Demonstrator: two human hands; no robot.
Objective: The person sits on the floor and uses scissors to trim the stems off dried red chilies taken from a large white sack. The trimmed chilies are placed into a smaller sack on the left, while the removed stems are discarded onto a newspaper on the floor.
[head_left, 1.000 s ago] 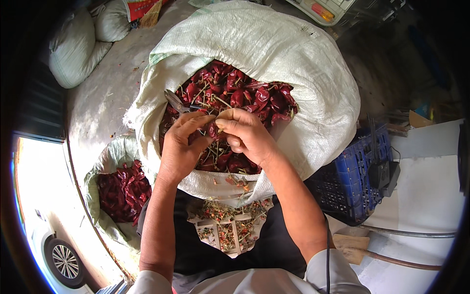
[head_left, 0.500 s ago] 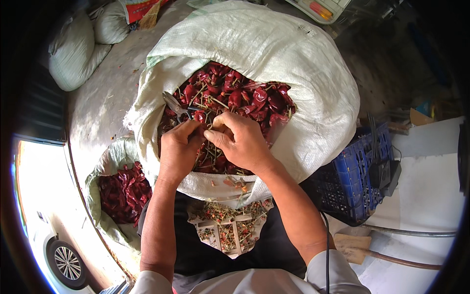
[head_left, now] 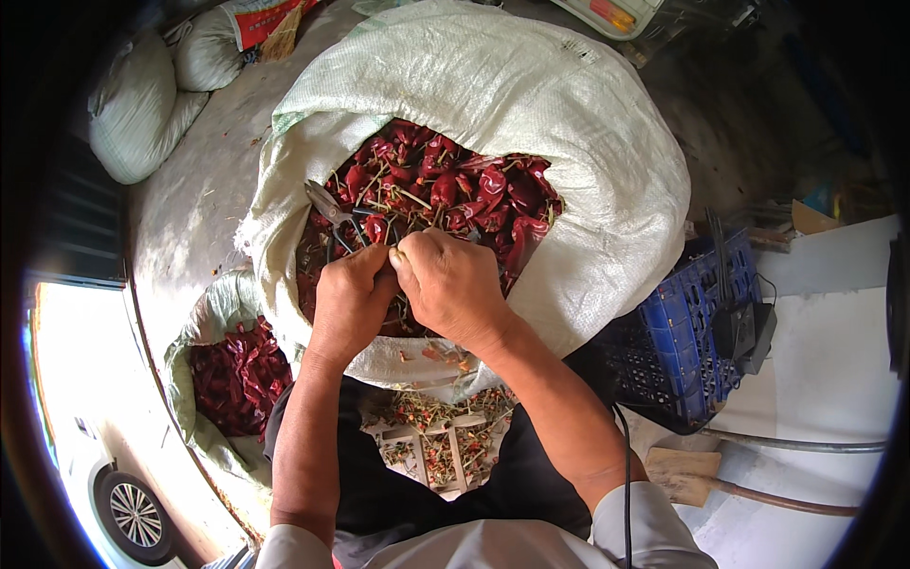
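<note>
In the head view, your left hand (head_left: 353,289) and right hand (head_left: 450,283) meet, curled, over red chillies (head_left: 443,188) inside the white sack (head_left: 607,171); finger closure and any grip I cannot tell. This looks like fingertip work; moving next calls for minding the metal tool (head_left: 327,204) at far left.

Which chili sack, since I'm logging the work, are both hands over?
The large white woven sack, centre; the smaller greenish sack, lower left, has neither.
</note>
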